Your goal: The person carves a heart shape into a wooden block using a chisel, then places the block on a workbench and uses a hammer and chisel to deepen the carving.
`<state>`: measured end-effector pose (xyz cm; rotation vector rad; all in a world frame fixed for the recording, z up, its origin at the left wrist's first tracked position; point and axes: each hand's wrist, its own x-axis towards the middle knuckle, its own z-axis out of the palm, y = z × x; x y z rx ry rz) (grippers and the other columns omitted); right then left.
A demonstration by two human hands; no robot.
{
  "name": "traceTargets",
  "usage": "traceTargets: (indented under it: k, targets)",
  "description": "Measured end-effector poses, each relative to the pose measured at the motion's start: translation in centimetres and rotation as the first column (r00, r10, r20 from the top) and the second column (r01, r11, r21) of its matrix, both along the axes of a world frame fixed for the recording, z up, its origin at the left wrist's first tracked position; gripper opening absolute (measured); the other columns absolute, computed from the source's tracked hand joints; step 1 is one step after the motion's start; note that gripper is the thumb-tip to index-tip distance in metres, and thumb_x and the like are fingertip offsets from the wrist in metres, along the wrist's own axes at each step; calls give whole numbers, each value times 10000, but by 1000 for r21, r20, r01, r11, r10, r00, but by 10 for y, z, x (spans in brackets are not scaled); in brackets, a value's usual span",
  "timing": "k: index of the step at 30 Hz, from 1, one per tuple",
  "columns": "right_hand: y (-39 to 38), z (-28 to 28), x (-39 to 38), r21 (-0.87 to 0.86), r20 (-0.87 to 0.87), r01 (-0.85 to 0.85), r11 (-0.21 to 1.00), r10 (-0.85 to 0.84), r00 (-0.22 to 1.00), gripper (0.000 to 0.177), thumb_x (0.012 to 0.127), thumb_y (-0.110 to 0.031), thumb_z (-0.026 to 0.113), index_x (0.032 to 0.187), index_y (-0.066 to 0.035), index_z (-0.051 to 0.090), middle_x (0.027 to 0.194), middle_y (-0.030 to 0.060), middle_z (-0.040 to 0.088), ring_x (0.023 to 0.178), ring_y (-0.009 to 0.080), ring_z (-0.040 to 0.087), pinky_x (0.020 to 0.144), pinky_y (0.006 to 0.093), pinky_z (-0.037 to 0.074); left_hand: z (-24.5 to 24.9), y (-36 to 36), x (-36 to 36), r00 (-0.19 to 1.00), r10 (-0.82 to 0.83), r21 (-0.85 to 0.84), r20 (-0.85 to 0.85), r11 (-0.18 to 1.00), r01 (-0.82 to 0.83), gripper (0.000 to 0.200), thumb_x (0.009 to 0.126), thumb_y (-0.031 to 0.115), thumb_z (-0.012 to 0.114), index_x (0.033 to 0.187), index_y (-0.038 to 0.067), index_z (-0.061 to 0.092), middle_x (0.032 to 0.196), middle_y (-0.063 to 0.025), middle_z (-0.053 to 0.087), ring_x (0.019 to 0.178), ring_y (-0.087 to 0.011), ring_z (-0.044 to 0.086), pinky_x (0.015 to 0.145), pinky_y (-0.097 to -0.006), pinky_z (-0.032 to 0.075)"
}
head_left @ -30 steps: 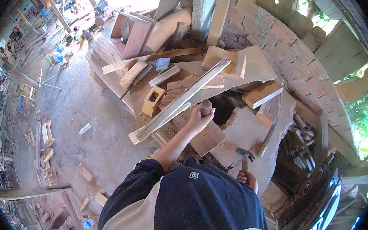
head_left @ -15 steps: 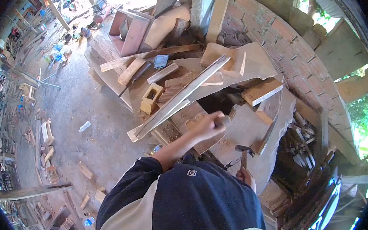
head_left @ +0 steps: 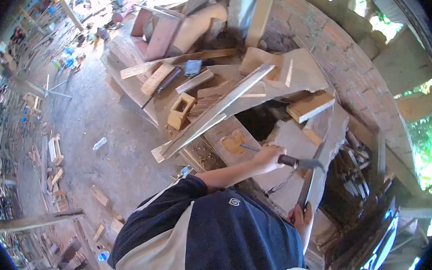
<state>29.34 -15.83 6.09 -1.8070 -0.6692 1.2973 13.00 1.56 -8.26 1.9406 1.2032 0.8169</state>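
My left hand (head_left: 269, 159) is closed around a chisel (head_left: 288, 160), its dark ringed handle sticking out to the right and its thin blade pointing up and left. The blade's tip is close over a wooden board (head_left: 219, 130), beside a pale hollow cut in the wood. My right hand (head_left: 301, 218), lower right, grips a hammer (head_left: 313, 164) by its handle. The hammer's head, smeared by motion, overlaps the area just right of the chisel's handle end.
A large irregular wood slab (head_left: 284, 134) lies under the work. Long strips (head_left: 224, 109) cross it, near a yellowish hollow block (head_left: 180, 111) and a thick offcut (head_left: 311, 106). A brick wall (head_left: 342, 64) curves along the right. Scrap wood and a plastic bottle (head_left: 99, 143) lie on the floor.
The hammer has swung up and right, towards the end of the chisel's handle. My left hand has moved slightly right and down, and the chisel now shows clearly in it.
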Motion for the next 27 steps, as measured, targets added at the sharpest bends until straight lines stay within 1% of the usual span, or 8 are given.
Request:
traceTargets:
  k: [3,9,11,17,19,21,23,27]
  targets:
    - [-27,-47,24,114,-49,100,988,-95,994,537,957,-162,617,1421,-78,360,738,20,508,637,82,472,547,229,415,-1,-1,-1,998,-57,69,4,996,57,306,715,177,772,916,68,569,888,-135,625,899,-343,623,773,-465,478]
    - [-35,-24,1,96,-46,225,970,-221,974,551,943,-158,637,1430,-103,384,839,41,539,699,96,506,603,226,440,-1,-5,0,996,-79,12,-32,997,79,318,721,184,777,936,62,577,909,-141,629,920,-347,624,796,-470,476]
    - [-32,-36,-1,29,126,75,997,-78,989,553,932,-197,647,1402,-35,404,855,50,557,705,117,512,607,272,455,1,-7,-2,996,-85,17,-22,996,85,327,718,187,779,941,60,575,909,-138,629,930,-347,624,808,-467,474]
    - [-32,-46,11,53,141,-56,997,49,989,496,917,-172,657,1340,-22,448,861,40,562,620,123,494,570,291,449,-12,0,2,998,-51,5,29,999,51,350,709,207,782,960,71,578,917,-125,635,951,-337,619,847,-467,447]
    - [-34,-48,18,262,-35,113,959,-107,994,440,919,-156,650,1304,-40,470,836,30,555,619,114,494,565,279,442,-15,3,3,998,-52,-16,44,998,53,350,705,208,780,964,81,583,918,-123,637,952,-333,619,848,-471,440]
    - [-33,-50,18,271,-85,131,954,-112,990,371,931,-150,632,1257,-55,483,799,20,536,626,95,490,553,268,429,-15,4,5,999,-54,-23,2,998,54,347,700,213,772,973,101,588,917,-117,640,948,-326,619,846,-484,426]
    - [-29,-59,27,154,52,-45,987,38,998,295,947,-177,617,1198,-59,516,779,7,520,639,81,486,558,251,409,-18,3,6,999,-48,-4,-9,999,48,340,696,213,769,962,104,587,914,-115,640,946,-325,620,839,-486,425]
    - [-31,-44,33,42,67,-128,991,125,990,230,953,-215,619,1116,-64,558,778,-3,514,655,82,490,575,243,396,-25,4,10,998,-62,24,-29,998,63,330,687,221,769,938,103,589,914,-116,640,941,-326,621,833,-490,425]
